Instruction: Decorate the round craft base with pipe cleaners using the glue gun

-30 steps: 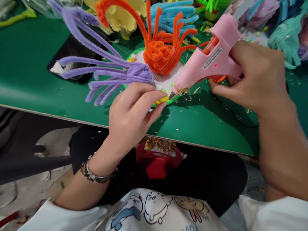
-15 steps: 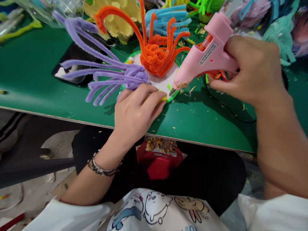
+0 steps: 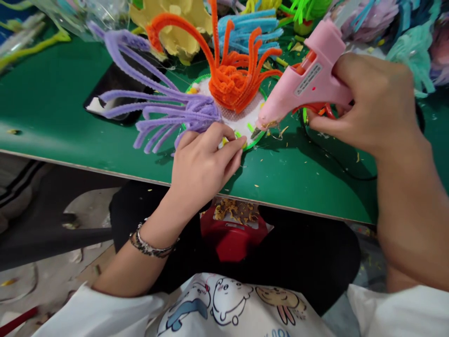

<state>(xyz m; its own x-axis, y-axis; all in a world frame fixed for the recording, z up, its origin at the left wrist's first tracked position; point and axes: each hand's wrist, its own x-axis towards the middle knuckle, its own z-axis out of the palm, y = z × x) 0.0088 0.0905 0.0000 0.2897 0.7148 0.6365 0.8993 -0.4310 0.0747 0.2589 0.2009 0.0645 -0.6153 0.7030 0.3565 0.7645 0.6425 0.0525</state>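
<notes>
A pink hot glue gun [image 3: 293,91] is gripped in my right hand [image 3: 379,100], its nozzle pointing down-left at the near right rim of a round white base [image 3: 242,124] edged in green. My left hand [image 3: 206,164] is closed at the base's near rim, fingertips pressed together just left of the nozzle. Small yellow and green bits show around those fingertips; what they pinch is mostly hidden. On the base stand an orange pipe-cleaner bundle [image 3: 231,86] and, to its left, a purple pipe-cleaner bundle [image 3: 201,112] behind my left hand.
A black phone [image 3: 117,93] lies left of the base, partly under purple stems. Behind are a yellow egg-carton piece [image 3: 175,30] and blue pipe cleaners [image 3: 249,30]. A black cord [image 3: 333,161] runs beneath my right hand. Below the table edge sits a red stool [image 3: 233,241].
The whole scene has shifted slightly right in view. My left fingertips have moved a little on the base, with more green and yellow bits showing beside them. The glue gun stays near the rim.
</notes>
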